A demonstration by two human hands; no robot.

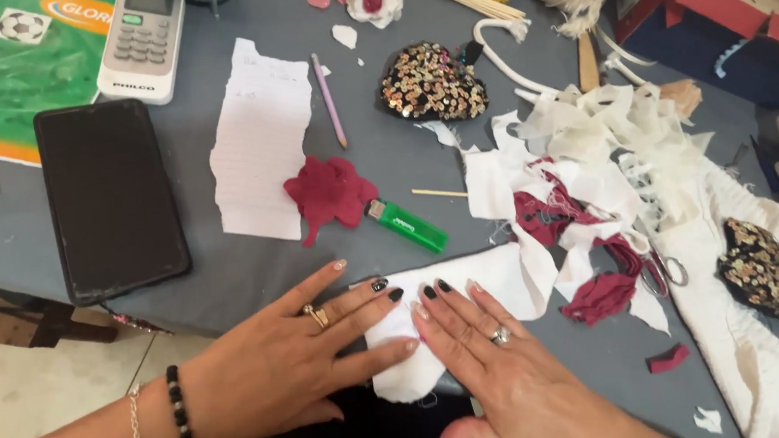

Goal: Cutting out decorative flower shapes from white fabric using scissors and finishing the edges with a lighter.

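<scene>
We press our left hand (276,367) and right hand (493,354), both grips released and flat, on white fabric (456,302) at the desk (227,269) near edge, beside a green lighter (409,226)

Matt white cloth piece (470,305), smooth, lies under the left hand (281,367) and right hand (503,368), each wearing a shiny metal ring. Just above the cloth: glossy green plastic lighter (407,226) and matt red fabric flower (330,194). Further above it: sequined pad (432,83), glittering; lined paper sheet (258,141), torn-edged.
</scene>
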